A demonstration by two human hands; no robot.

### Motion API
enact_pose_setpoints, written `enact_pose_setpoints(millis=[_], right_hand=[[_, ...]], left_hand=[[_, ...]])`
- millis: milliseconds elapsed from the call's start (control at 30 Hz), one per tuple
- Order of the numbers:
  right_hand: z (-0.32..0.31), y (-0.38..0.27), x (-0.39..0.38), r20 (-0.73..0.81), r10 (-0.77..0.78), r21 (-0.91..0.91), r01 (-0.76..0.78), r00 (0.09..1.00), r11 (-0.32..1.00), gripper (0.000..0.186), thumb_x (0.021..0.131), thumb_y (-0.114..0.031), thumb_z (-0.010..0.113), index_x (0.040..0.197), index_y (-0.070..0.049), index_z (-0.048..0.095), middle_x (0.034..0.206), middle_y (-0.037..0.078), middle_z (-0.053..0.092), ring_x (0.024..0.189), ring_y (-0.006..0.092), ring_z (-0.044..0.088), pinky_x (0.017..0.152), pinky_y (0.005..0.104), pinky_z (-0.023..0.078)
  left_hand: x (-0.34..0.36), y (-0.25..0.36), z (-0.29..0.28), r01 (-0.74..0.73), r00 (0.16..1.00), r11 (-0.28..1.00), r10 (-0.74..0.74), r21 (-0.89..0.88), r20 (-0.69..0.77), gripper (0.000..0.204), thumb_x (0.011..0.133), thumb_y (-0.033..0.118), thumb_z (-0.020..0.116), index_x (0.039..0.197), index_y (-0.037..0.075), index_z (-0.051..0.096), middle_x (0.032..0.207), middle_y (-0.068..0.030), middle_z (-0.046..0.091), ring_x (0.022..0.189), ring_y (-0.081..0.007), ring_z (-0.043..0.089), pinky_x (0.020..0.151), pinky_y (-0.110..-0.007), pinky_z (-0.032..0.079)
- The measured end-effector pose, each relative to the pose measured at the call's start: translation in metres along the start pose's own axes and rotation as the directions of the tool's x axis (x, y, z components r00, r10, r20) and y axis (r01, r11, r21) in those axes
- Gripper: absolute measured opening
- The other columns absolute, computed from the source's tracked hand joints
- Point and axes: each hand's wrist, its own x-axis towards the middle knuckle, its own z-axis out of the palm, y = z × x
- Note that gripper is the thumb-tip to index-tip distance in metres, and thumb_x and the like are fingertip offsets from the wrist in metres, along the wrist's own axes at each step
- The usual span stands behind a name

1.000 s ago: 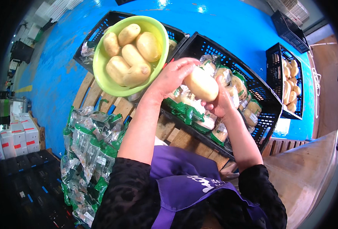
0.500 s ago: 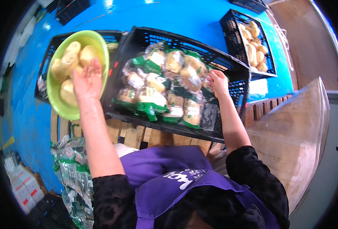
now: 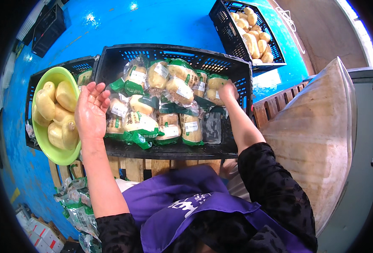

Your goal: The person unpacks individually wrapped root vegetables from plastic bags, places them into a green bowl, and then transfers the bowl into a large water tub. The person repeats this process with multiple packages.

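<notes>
A black crate (image 3: 228, 148) holds several clear-and-green plastic bags of potatoes with white labels. At its right end my right hand (image 3: 228, 92) is closed at the edge of a bag of potatoes (image 3: 214, 87), its fingertips partly hidden. My left hand (image 3: 93, 110) is open, palm up and fingers spread, at the crate's left end, and it holds nothing. Right beside it, to the left, a lime-green bowl (image 3: 64, 159) of loose potatoes (image 3: 62, 135) leans on another black crate (image 3: 29, 120).
Under the crates is a wooden pallet (image 3: 134, 168). Crumpled empty-looking plastic bags (image 3: 77, 206) hang at its lower left. A black crate of loose potatoes (image 3: 254, 38) stands far right on the blue floor (image 3: 169, 25). A large pale sheet-like surface (image 3: 308, 147) rises on my right.
The view has shifted, so the crates sit lower and further left. My right hand has gone from hovering with curled fingers to closing at a bag. My left hand stays open beside the bowl.
</notes>
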Motion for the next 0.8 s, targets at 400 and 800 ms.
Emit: enact_pose_setpoints(millis=[400, 800], right_hand=[[0.007, 0.010, -0.072, -0.048, -0.340, -0.300, 0.312, 0.939, 0.902, 0.078, 0.072, -0.045, 0.077, 0.134, -0.008, 0.049, 0.122, 0.025, 0.055, 0.111, 0.0385, 0.058, 0.094, 0.0474, 0.049], [0.001, -0.027, 0.038, 0.112, -0.231, -0.195, 0.250, 0.966, 0.949, 0.073, 0.088, -0.057, 0.053, 0.135, -0.002, 0.048, 0.140, 0.017, 0.046, 0.133, 0.0353, 0.038, 0.109, 0.0472, 0.035]], left_hand=[[0.011, -0.020, 0.017, 0.037, 0.996, 0.995, -0.044, 0.092, 0.076, 0.028, 0.100, 0.027, 0.052, 0.112, 0.002, 0.057, 0.103, -0.0123, 0.065, 0.083, -0.0191, 0.065, 0.070, -0.029, 0.052], [-0.007, -0.022, 0.030, 0.059, 0.994, 0.975, -0.077, 0.215, 0.077, 0.026, 0.102, 0.026, 0.050, 0.112, 0.003, 0.057, 0.101, -0.0114, 0.066, 0.082, -0.0175, 0.065, 0.069, -0.028, 0.051]])
